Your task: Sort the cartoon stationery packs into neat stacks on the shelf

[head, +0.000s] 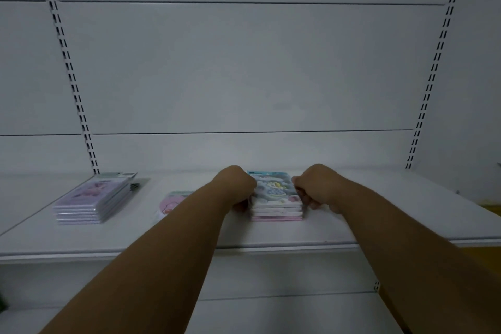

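Note:
A stack of several cartoon stationery packs (275,199), blue on top and pink at the bottom, sits on the white shelf (189,236). My left hand (237,187) presses against its left side with curled fingers. My right hand (314,186) grips the right side the same way. A taller stack of purple packs (92,199) lies at the left of the shelf. Between them a single pink pack (169,205) lies flat, partly hidden by my left forearm.
The white back panel (244,76) rises behind the shelf, with slotted uprights at left (70,76) and right (433,68). A lower shelf level (244,312) shows beneath the front edge. Something yellow (490,209) sits at the far right.

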